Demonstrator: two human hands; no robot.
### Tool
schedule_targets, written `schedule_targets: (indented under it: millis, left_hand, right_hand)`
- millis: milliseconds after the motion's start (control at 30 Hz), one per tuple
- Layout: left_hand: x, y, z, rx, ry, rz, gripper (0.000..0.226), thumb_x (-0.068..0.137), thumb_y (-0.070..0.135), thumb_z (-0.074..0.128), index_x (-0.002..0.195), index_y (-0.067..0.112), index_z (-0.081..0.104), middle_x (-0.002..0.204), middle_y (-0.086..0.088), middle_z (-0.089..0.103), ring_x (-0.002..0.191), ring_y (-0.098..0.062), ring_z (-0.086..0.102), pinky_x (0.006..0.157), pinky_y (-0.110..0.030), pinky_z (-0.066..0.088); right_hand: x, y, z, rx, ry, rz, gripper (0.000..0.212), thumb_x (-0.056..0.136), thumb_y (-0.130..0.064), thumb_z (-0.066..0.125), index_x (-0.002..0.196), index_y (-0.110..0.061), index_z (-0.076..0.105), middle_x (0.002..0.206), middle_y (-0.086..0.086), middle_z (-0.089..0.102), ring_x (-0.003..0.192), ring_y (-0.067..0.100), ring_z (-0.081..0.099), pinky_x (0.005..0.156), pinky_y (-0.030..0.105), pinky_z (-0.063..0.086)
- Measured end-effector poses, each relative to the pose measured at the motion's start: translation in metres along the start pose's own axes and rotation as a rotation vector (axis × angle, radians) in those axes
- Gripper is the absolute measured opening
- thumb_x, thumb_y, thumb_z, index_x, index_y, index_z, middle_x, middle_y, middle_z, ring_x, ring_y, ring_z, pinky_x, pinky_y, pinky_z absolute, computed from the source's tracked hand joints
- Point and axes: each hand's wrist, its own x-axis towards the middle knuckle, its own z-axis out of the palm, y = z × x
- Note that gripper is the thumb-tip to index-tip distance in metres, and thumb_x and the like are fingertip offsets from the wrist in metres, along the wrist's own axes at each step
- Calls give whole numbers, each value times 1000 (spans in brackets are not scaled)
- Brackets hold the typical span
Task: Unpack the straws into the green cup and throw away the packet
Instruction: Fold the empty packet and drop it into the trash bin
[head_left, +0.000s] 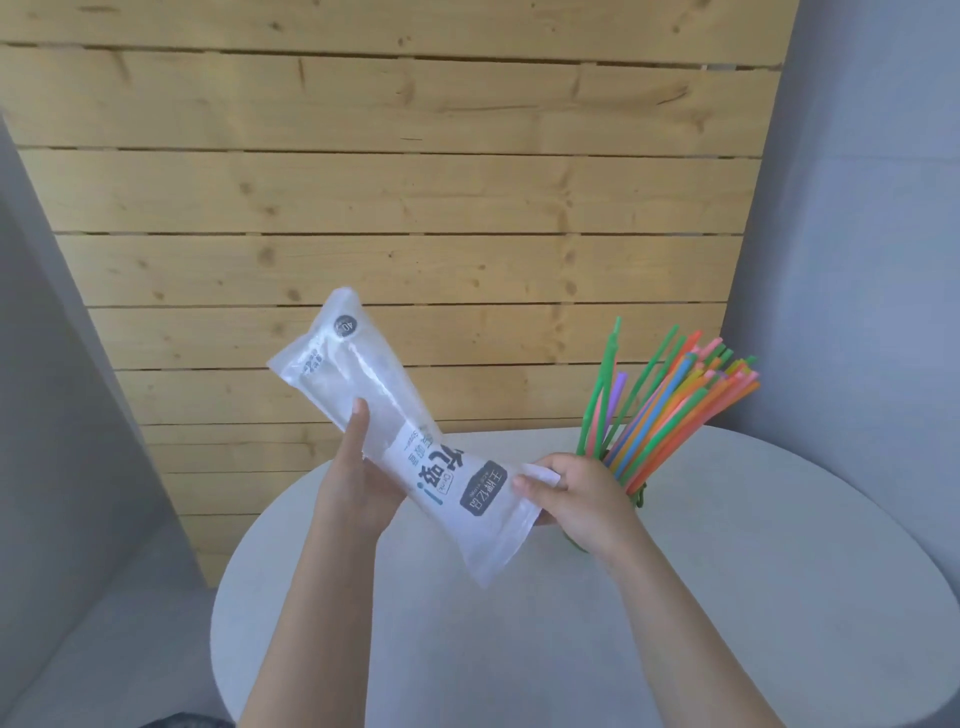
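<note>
Both hands up over the round white table (727, 597) holding the clear printed packet (395, 431) tilted in the air — left hand (358, 478) cupped under its middle with the thumb up along the side, right hand (576, 499) pinching the lower end between thumb and fingers. Just behind the right hand, coloured straws (670, 410) fan up and rightward out of the green cup (641, 496), mostly hidden by the hand — plank wall (415, 182) at the back.

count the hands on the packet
2: the left hand holds the packet at its middle, and the right hand pinches its near end beside the straws.
</note>
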Motion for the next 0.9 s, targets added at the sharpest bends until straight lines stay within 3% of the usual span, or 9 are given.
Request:
schedule_targets:
  millis: [133, 267, 333, 433, 500, 633, 700, 767, 900]
  left_hand:
    - [-2, -2, -2, -55, 185, 33, 39, 98, 36, 46, 128, 12, 54, 111, -8, 66, 103, -27, 64, 95, -47, 47]
    - [-2, -9, -3, -163, 334, -25, 14, 97, 25, 54, 90, 16, 61, 66, 3, 74, 58, -13, 71, 64, -37, 52]
    - [-4, -10, 0, -179, 346, -34, 12, 95, 23, 57, 87, 15, 62, 66, 2, 73, 59, -14, 72, 60, -34, 55]
    - [-7, -7, 4, -152, 264, -1, 14, 95, 24, 56, 100, 14, 63, 94, -4, 72, 89, -22, 69, 82, -41, 53]
    - [-8, -7, 4, -140, 224, 7, 20, 98, 28, 50, 103, 15, 64, 98, -4, 72, 93, -22, 69, 86, -42, 51]
    - [-13, -9, 6, -144, 341, 45, 29, 98, 27, 52, 122, 12, 59, 106, -2, 70, 93, -18, 68, 90, -39, 50]
    - [-15, -7, 5, -178, 390, 72, 34, 98, 27, 53, 128, 11, 56, 109, -3, 67, 96, -18, 65, 96, -40, 47]
    - [-17, -6, 5, -187, 422, 86, 35, 97, 29, 53, 127, 11, 56, 112, -4, 67, 98, -19, 65, 89, -36, 51]
    - [-22, 0, -5, -217, 555, 97, 13, 92, 21, 63, 101, 12, 63, 89, 3, 70, 65, -8, 72, 54, -24, 54]
  right_hand:
    - [1, 4, 4, 142, 98, -13, 25, 85, -16, 67, 85, 8, 64, 85, 29, 69, 71, 28, 67, 61, 25, 57]
    - [5, 8, 8, 305, 266, -9, 14, 87, -15, 65, 85, -2, 69, 79, 31, 62, 74, 25, 56, 73, 46, 52]
    - [5, 8, 11, 309, 340, -45, 10, 88, -16, 63, 88, -8, 70, 75, 25, 60, 73, 24, 54, 71, 40, 47]
    - [5, 10, 11, 186, 433, -122, 10, 90, -19, 61, 82, -22, 66, 74, 19, 62, 71, 23, 55, 67, 32, 42]
    - [7, 11, 10, 169, 465, -111, 10, 90, -22, 60, 81, -25, 63, 77, 8, 64, 77, 25, 59, 70, 33, 45]
    - [7, 12, 20, 403, 274, 25, 24, 88, -35, 62, 101, -14, 62, 97, 3, 71, 91, 21, 68, 82, 40, 53]
    - [5, 13, 29, 318, 205, 23, 27, 88, -38, 62, 100, -14, 58, 90, -3, 69, 86, 17, 67, 77, 29, 52]
    - [4, 16, 37, 15, 285, -58, 25, 91, -33, 58, 89, -10, 49, 71, -5, 56, 72, 20, 56, 58, 8, 37]
    - [0, 14, 45, -207, 456, -219, 28, 95, -20, 51, 77, -9, 33, 54, -2, 32, 50, 19, 32, 42, 10, 25]
